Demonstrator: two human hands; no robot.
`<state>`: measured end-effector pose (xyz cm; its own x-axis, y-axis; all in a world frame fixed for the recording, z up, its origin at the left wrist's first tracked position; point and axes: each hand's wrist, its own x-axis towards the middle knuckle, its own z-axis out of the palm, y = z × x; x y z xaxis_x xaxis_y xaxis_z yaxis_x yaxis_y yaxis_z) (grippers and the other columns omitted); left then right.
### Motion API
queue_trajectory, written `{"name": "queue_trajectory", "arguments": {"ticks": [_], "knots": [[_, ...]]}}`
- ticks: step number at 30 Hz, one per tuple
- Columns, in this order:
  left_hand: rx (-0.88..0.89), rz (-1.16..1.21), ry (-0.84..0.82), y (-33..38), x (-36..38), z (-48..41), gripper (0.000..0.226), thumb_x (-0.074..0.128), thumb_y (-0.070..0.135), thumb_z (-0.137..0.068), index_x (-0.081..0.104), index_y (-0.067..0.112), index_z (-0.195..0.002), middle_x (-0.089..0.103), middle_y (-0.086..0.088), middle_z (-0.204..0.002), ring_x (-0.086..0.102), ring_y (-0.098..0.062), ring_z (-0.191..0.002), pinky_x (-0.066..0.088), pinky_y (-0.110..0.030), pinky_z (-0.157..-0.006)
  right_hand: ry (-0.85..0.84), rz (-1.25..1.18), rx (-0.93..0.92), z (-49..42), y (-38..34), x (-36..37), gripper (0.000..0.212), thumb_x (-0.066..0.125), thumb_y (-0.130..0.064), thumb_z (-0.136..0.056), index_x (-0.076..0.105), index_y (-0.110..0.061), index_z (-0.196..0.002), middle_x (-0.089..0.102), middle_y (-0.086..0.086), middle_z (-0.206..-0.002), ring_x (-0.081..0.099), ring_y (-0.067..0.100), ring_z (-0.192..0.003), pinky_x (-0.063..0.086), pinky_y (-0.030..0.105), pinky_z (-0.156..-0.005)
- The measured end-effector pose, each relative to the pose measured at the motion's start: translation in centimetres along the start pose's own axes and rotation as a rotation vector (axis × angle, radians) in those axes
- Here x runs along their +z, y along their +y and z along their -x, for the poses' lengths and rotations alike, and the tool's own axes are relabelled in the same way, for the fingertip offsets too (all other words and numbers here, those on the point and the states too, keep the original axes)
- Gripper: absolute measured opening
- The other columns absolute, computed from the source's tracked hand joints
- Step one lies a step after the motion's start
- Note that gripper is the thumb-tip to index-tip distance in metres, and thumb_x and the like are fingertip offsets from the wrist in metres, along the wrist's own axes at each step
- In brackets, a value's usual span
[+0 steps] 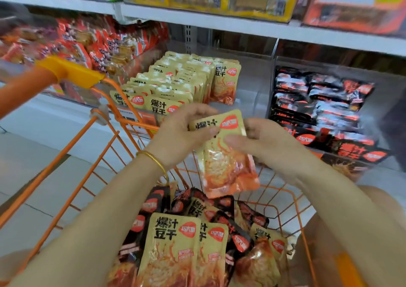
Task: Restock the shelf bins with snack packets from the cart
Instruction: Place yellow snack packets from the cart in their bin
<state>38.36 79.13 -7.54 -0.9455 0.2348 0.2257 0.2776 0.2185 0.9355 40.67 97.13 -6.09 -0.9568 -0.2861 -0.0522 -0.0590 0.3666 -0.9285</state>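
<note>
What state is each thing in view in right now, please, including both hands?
Yellow packet, held above the cart, tilted.
Left hand, fingers pinching the packet's top left.
Right hand, fingers gripping the packet's right side.
Cart, holding a loose pile of packets.
Middle bin, partly filled with upright yellow packets, right side bare.
Black packets, stacked in the right bin.

packet in my hands (224,154): glossy crinkled plastic film | cart (105,146): orange coated metal wire (handle smooth plastic) | bins (261,82): clear glossy plastic | my bangle (153,158): shiny gold-coloured metal
</note>
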Motion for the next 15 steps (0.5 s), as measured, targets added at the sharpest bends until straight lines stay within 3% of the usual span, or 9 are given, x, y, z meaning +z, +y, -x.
{"name": "queue_trajectory", "arguments": {"ticks": [3, 6, 8, 10, 13, 15], "knots": [[0.024, 0.008, 0.197, 0.9, -0.5, -2.4, 0.032, 0.064, 0.015, -0.086, 0.051, 0.023, -0.114, 0.057, 0.001, -0.098, 0.058, 0.000, -0.076, 0.048, -0.014, -0.060, 0.015, -0.050, -0.023, -2.1, -1.7, -0.4, 0.015, 0.068, -0.012, -0.084, 0.069, -0.008, -0.099, 0.074, 0.007, -0.093, 0.071, 0.021, -0.083, 0.058, 0.038, -0.080], [0.145, -0.265, 0.370, 0.0, -0.8, -3.7, 0.041, 0.054, 0.020, -0.093, 0.040, 0.014, -0.131, 0.053, -0.003, -0.114, 0.053, -0.007, -0.102, 0.044, -0.023, -0.087, 0.350, -0.104, -0.068, -7.2, -2.4, -0.8, 0.007, 0.067, -0.005, -0.083, 0.066, -0.012, -0.084, 0.071, 0.006, -0.086, 0.067, 0.019, -0.076, 0.056, 0.038, -0.073], [0.246, -0.672, 0.329, -2.2, -1.2, -3.8, 0.043, 0.045, 0.024, -0.093, 0.043, 0.008, -0.133, 0.050, -0.011, -0.129, 0.044, -0.023, -0.122, 0.034, -0.036, -0.105, 0.570, -0.090, -0.037, -12.0, -1.9, -1.2, 0.010, 0.066, -0.005, -0.081, 0.063, -0.012, -0.087, 0.068, 0.008, -0.092, 0.065, 0.023, -0.086, 0.054, 0.036, -0.077], [0.251, -1.028, 0.240, -4.5, -1.3, -3.6, 0.050, 0.035, 0.031, -0.090, 0.047, 0.008, -0.133, 0.048, -0.016, -0.135, 0.040, -0.033, -0.130, 0.028, -0.053, -0.108, 0.697, 0.037, 0.076, -15.8, -0.8, -1.5, 0.022, 0.062, -0.010, -0.082, 0.062, -0.007, -0.104, 0.066, 0.010, -0.105, 0.063, 0.026, -0.100, 0.049, 0.030, -0.080], [0.215, -1.201, 0.180, -5.8, -1.1, -3.3, 0.053, 0.029, 0.034, -0.090, 0.047, 0.013, -0.135, 0.045, -0.016, -0.140, 0.035, -0.034, -0.134, 0.020, -0.056, -0.112, 0.729, 0.172, 0.226, -18.7, 1.1, -1.4, 0.031, 0.056, -0.014, -0.089, 0.055, -0.007, -0.119, 0.059, 0.010, -0.123, 0.054, 0.025, -0.117, 0.037, 0.023, -0.080], [0.248, -1.229, 0.197, -6.0, -1.0, -3.3, 0.051, 0.029, 0.033, -0.091, 0.048, 0.014, -0.134, 0.042, -0.016, -0.143, 0.034, -0.034, -0.135, 0.017, -0.055, -0.113, 0.741, 0.192, 0.297, -20.1, 3.0, -1.3, 0.030, 0.057, -0.015, -0.090, 0.054, -0.007, -0.119, 0.058, 0.011, -0.125, 0.054, 0.025, -0.116, 0.039, 0.023, -0.076]]}}
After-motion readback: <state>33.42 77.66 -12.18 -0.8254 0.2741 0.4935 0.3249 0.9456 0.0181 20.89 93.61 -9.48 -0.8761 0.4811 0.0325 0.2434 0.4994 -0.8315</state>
